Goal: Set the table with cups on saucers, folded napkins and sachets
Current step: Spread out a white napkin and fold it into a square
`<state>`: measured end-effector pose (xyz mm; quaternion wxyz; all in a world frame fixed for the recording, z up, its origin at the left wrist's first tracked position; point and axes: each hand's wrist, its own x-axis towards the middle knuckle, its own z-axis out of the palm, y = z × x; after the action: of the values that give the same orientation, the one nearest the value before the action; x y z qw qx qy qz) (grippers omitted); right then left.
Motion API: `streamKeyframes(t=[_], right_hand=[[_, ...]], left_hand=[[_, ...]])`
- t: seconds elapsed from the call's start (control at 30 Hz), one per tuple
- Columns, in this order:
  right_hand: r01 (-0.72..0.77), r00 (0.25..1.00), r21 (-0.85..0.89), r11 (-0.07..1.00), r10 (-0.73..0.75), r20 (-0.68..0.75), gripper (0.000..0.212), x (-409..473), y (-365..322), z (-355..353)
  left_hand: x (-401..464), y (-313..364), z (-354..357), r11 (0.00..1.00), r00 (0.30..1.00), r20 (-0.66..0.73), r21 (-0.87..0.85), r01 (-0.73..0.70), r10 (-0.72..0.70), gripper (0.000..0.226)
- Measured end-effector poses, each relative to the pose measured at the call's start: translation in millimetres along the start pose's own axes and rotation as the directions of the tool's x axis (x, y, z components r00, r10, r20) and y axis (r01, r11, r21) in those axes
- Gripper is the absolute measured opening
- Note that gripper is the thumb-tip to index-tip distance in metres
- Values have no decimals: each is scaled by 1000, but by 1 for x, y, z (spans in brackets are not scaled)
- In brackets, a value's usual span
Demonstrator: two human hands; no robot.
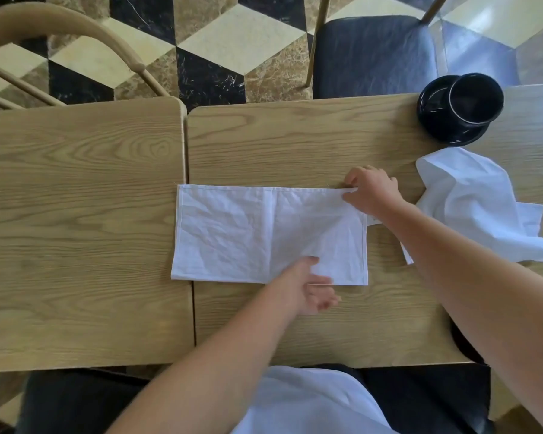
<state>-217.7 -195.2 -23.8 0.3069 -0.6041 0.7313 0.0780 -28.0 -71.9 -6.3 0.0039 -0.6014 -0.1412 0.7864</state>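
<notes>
At the near edge of the wooden table (295,333), the left hand (308,288) rests on the near hem of a white napkin (248,236), thumb pressing the cloth, fingers loosely curled below it. The napkin lies flat as a long rectangle across the seam between two tabletops. At its far right corner, the right hand (372,189) pinches the hem. A crumpled napkin (477,202) lies at the right edge. A black cup (474,100) stands on its black saucer (436,120) at the far edge.
</notes>
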Motion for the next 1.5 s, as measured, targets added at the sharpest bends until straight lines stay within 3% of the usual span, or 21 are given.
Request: streamKeyframes(t=[0.1, 0.23, 0.3, 0.4, 0.57, 0.63, 0.67, 0.83, 0.97, 1.1, 1.17, 1.3, 1.4, 1.5], right_hand=[[-12, 997, -144, 990, 23, 74, 24, 8, -4, -7], [-20, 980, -380, 925, 94, 178, 29, 11, -19, -19], [2, 973, -443, 897, 100, 208, 32, 11, -25, -23], [18, 967, -452, 892, 100, 235, 25, 5, -31, -28], [-53, 947, -227, 972, 121, 297, 33, -11, -44, -39], [-113, 930, -133, 985, 153, 335, 21, -13, -44, -42], [-167, 915, -47, 985, 173, 364, 10, -14, -43, -44], [-352, 830, 257, 900, 174, 530, 4, -24, -53, -64], [-454, 837, 561, 692, 115, 536, 21, -37, -70, -98], [-400, 904, 770, 497, 76, 421, 25, -46, -93, -134], [-346, 932, 850, 397, 44, 359, 14, -52, -105, -151], [-216, 975, 943, 253, 3, 223, 7, -72, -129, -182], [-106, 994, 981, 165, 27, 103, 17, -90, -140, -196], [-41, 999, 997, 70, 23, 40, 26, -112, -146, -200]], left_hand=[[17, -14, 25, 979, 991, 62, -160, 130, -121, 61], [24, -28, 33, 937, 985, 107, -308, 164, -137, 72], [25, -40, 35, 907, 982, 97, -376, 187, -162, 66], [27, -52, 43, 891, 995, 48, -444, 95, -83, 45], [23, -45, 47, 868, 998, 13, -494, -40, 53, 34], [19, -37, 47, 850, 995, 26, -522, -68, 96, 25], [17, -34, 45, 842, 993, 27, -533, -83, 115, 21], [-21, -7, 29, 783, 937, 52, -566, -258, 347, 6], [-84, 34, 7, 720, 832, 57, -536, -441, 552, 10], [-158, 81, -15, 676, 739, 85, -486, -555, 668, 24], [-195, 101, -20, 653, 686, 113, -446, -611, 719, 22], [-259, 122, -19, 586, 557, 190, -344, -734, 809, 11], [-286, 127, -18, 533, 489, 219, -265, -803, 845, 23], [-297, 119, -24, 484, 429, 251, -227, -845, 868, 21]])
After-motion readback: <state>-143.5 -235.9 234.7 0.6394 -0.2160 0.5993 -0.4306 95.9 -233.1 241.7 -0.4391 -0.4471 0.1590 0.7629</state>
